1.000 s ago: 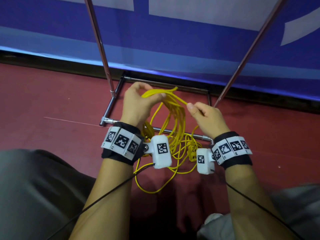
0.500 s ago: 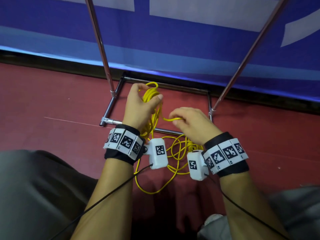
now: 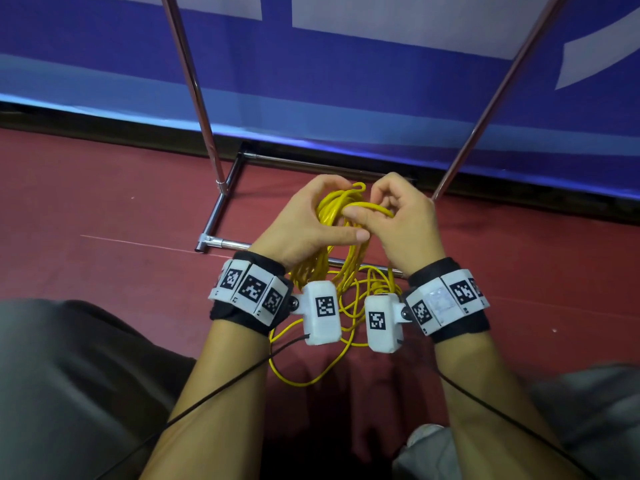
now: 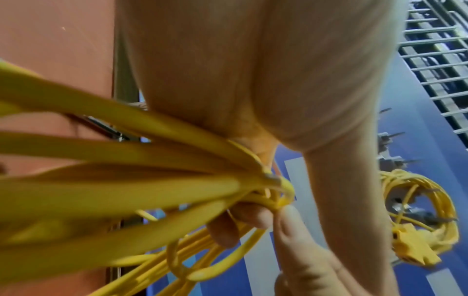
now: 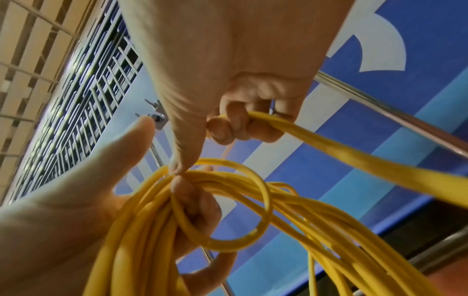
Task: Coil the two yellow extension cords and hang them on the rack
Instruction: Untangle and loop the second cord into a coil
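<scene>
Head view: left hand (image 3: 304,226) has its grip curled round a bundle of loops of the yellow cord (image 3: 332,216), right hand (image 3: 405,223) pinches one strand of it at the top, slack trailing down onto the red floor (image 3: 104,202) in front of the rack (image 3: 211,233). Only the left wrist view shows a second coiled cord (image 4: 420,216) already hanging on the wire grid (image 4: 438,60) further off, with a yellow plug on it. Count: two cords, two hands, two slanted chrome rack poles against the blue-and-white banner (image 3: 346,81).
</scene>
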The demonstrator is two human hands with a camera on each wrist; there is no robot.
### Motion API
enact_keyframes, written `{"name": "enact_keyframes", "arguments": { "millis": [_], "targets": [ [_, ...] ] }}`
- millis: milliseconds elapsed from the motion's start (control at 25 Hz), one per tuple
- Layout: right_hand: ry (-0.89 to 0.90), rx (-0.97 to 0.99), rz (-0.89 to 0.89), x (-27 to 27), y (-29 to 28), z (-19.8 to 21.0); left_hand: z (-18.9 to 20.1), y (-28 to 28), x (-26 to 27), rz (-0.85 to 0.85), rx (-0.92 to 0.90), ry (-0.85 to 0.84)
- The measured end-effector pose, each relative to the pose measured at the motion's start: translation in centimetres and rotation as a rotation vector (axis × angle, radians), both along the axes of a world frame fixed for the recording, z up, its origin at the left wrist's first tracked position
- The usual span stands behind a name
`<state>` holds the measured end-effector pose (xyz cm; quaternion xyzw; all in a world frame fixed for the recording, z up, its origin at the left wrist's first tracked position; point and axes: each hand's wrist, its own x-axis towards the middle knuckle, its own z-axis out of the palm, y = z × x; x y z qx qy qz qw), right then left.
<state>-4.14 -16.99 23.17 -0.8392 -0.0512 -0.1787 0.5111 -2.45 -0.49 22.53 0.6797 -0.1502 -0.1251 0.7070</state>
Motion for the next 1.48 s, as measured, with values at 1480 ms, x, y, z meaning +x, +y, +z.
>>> {"name": "enact_keyframes", "arguments": {
  "millis": [1480],
  "targets": [
    [0.127,-0.316,0.027,0.7,-1.2,-1.9,-1.6,-0.7,0.9,0.189,0.287,-0.113]
  ]
}}
